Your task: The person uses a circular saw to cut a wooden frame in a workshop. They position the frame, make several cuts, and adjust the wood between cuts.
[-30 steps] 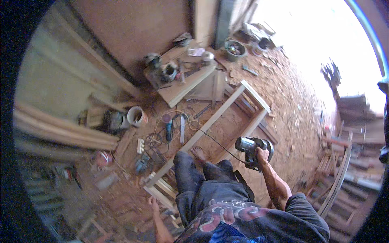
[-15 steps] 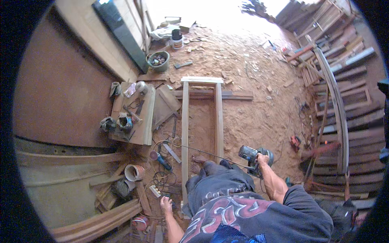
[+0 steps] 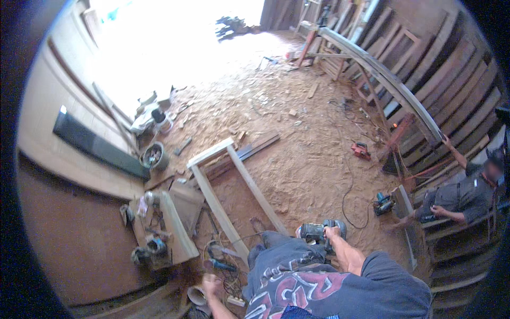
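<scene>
My right hand (image 3: 332,234) is closed round the handle of a dark power tool (image 3: 312,232) with a barrel-shaped body, held beside my right thigh; its exact kind is unclear. At my lower left, my left hand (image 3: 212,287) hangs above a pale bucket (image 3: 197,295); its fingers are blurred. A blue-bodied angle grinder (image 3: 220,264) lies on the floor just beyond that hand, among loose cords. In front of me a long wooden frame (image 3: 259,189) lies with its far end on dark planks (image 3: 257,151). My body hides its near end.
A low wooden bench (image 3: 178,228) with tools stands at left. A red power tool (image 3: 360,150) and a blue circular saw (image 3: 382,203) sit on the shavings-covered floor to the right. Another person (image 3: 462,191) sits at far right, one hand at a long beam (image 3: 388,80).
My view has swung right, bringing the other person and the blue saw into sight. The frame now appears farther left and slanted. My right hand still holds the power tool.
</scene>
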A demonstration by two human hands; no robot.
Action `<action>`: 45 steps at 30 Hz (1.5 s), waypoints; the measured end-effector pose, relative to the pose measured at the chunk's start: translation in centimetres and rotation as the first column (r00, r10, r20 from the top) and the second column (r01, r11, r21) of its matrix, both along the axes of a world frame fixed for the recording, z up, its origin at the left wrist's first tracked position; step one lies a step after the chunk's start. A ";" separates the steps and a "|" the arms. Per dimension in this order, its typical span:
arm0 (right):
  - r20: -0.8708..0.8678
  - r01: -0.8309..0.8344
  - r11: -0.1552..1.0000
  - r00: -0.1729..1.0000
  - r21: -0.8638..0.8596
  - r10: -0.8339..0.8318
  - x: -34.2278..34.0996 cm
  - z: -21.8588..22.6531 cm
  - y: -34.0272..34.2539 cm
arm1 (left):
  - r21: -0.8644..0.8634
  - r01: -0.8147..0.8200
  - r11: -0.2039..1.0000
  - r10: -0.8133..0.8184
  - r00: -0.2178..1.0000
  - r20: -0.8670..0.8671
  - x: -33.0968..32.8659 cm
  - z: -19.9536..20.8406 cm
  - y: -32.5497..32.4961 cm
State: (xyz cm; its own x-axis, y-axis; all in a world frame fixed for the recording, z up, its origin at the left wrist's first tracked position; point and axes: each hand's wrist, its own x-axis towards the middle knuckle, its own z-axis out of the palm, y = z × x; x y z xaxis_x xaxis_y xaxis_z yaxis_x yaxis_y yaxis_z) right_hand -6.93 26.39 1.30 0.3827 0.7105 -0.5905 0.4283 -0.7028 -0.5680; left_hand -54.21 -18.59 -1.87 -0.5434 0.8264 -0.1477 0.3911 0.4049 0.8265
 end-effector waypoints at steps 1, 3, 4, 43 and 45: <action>-0.005 0.024 0.999 1.000 -0.029 -0.024 0.3 0.1 -0.2 | 0.059 -0.221 0.974 0.216 0.974 0.072 -4.8 3.1 2.3; 0.008 0.018 0.999 1.000 -0.047 -0.018 0.8 0.1 -0.2 | 0.365 -0.592 0.718 0.563 0.803 0.195 -13.4 11.6 6.2; 0.023 0.012 0.996 1.000 -0.084 -0.010 1.1 0.0 0.1 | 0.508 -0.588 0.629 0.688 0.725 -0.012 -17.2 17.5 7.0; 0.081 -0.600 0.791 0.788 -0.123 0.610 -27.2 -0.8 27.8 | -0.223 -0.554 0.802 0.596 0.731 0.331 -19.3 11.2 31.3; 0.120 -0.594 0.784 0.778 -0.179 0.617 -27.6 -0.6 28.0 | -0.266 -0.554 0.789 0.613 0.692 0.381 -21.6 11.9 34.4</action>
